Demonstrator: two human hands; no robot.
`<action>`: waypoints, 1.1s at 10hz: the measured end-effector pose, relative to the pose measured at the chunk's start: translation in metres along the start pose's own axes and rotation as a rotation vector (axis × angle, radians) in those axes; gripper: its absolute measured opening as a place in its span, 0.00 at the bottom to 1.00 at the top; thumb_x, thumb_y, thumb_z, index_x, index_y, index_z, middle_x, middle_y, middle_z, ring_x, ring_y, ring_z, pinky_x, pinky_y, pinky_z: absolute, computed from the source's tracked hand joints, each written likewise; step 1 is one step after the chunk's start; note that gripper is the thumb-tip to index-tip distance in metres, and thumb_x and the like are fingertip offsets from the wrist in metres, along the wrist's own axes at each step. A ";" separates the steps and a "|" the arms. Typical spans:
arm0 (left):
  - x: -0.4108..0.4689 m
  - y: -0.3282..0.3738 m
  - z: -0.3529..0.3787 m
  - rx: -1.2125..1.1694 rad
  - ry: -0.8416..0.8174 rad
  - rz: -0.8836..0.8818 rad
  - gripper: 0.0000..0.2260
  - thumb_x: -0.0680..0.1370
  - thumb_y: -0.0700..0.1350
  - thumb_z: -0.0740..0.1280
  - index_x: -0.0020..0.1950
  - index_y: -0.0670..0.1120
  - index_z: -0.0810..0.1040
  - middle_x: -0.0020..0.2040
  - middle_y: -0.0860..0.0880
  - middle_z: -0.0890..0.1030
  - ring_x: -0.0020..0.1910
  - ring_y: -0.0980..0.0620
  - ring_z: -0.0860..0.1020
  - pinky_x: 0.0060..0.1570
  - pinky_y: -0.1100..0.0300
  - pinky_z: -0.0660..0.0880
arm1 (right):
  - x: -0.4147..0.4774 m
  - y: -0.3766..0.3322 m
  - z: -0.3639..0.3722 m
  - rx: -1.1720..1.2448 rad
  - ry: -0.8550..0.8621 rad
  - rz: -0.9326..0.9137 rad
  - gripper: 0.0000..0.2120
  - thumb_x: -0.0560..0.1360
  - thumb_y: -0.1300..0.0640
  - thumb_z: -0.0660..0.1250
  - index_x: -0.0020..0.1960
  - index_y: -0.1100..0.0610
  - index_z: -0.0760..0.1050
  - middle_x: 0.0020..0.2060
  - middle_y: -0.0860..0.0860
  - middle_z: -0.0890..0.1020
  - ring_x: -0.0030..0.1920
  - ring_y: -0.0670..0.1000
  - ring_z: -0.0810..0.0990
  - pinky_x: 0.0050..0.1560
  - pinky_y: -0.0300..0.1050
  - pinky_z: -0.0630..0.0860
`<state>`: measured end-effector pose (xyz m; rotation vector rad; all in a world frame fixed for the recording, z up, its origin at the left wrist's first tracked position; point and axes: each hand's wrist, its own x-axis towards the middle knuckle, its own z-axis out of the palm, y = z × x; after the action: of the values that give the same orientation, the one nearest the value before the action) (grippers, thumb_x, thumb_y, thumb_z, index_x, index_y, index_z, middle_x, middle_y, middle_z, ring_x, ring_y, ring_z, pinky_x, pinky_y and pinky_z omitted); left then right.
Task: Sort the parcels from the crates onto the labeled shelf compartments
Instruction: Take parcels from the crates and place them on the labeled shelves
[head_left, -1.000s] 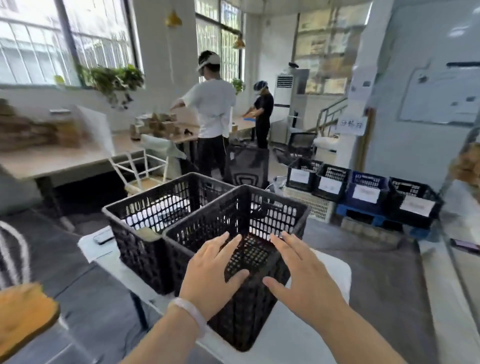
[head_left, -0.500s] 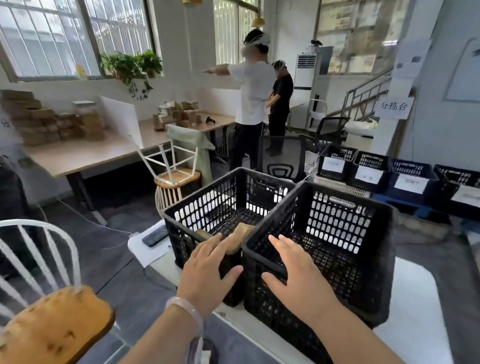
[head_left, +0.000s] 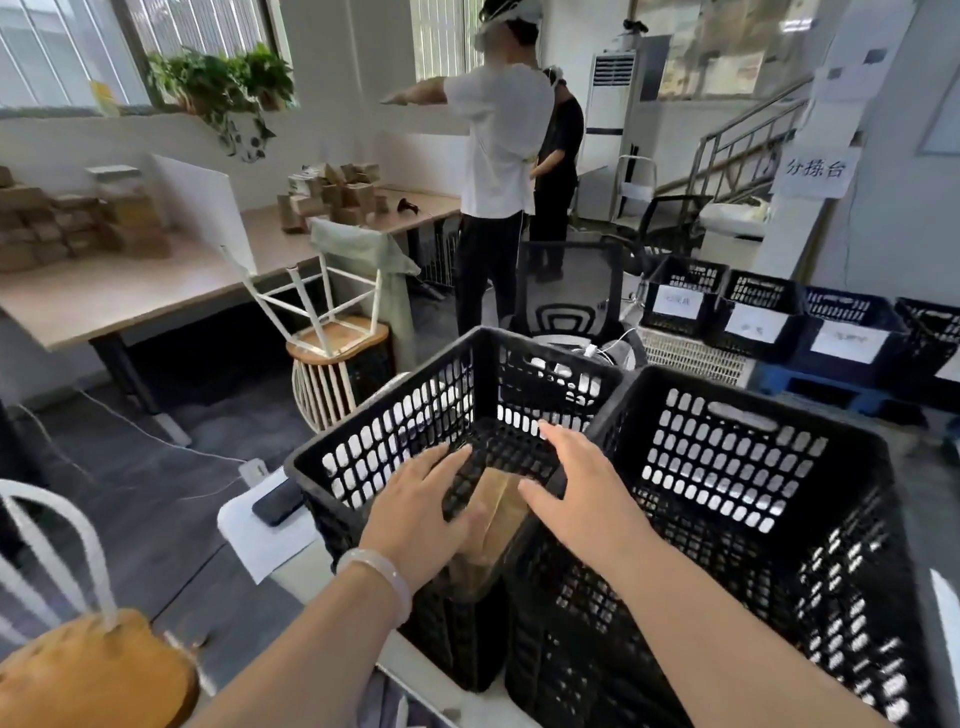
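Note:
Two black perforated crates stand side by side on a white table (head_left: 291, 566). The left crate (head_left: 384, 441) holds a brown paper parcel (head_left: 496, 519) leaning against its near corner. The right crate (head_left: 753, 499) shows only its mesh floor. My left hand (head_left: 421, 514) reaches over the left crate's near rim, fingers straight, beside the parcel. Just right of the parcel, my right hand (head_left: 587, 499) hovers over the wall where the two crates meet, fingers spread. Neither hand holds anything.
A dark phone (head_left: 278, 504) lies on the table's left corner. A row of labelled crates (head_left: 758, 322) sits on the floor at the right. Two people (head_left: 504, 171) stand by a long wooden desk (head_left: 130, 291) stacked with cardboard boxes. White chairs (head_left: 332, 332) stand left.
My view has swung left and closer. Both hands have shifted from the right crate to the left crate's near corner, above the brown parcel.

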<state>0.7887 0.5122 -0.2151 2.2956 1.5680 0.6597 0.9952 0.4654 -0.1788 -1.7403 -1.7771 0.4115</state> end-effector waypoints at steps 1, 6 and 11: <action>0.025 -0.013 0.012 -0.034 -0.061 -0.055 0.30 0.77 0.60 0.66 0.77 0.60 0.62 0.77 0.54 0.63 0.76 0.52 0.59 0.76 0.51 0.59 | 0.043 0.003 0.010 0.098 -0.026 0.096 0.33 0.75 0.44 0.65 0.77 0.46 0.57 0.73 0.44 0.63 0.73 0.43 0.59 0.67 0.38 0.54; 0.152 -0.077 0.089 -0.034 -0.617 -0.106 0.36 0.75 0.58 0.71 0.79 0.54 0.60 0.74 0.46 0.66 0.70 0.47 0.69 0.70 0.54 0.67 | 0.155 0.019 0.066 0.309 -0.283 0.751 0.32 0.78 0.47 0.63 0.77 0.55 0.57 0.60 0.51 0.75 0.47 0.45 0.75 0.41 0.41 0.69; 0.164 -0.094 0.130 -0.204 -1.005 -0.126 0.23 0.78 0.49 0.67 0.72 0.46 0.69 0.65 0.47 0.79 0.63 0.48 0.77 0.65 0.56 0.72 | 0.179 0.027 0.130 0.181 -0.349 1.238 0.19 0.83 0.61 0.53 0.71 0.65 0.64 0.63 0.59 0.72 0.62 0.57 0.72 0.59 0.45 0.69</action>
<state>0.8310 0.7017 -0.3363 1.8452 1.0514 -0.3398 0.9453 0.6678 -0.2579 -2.5407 -0.5686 1.3694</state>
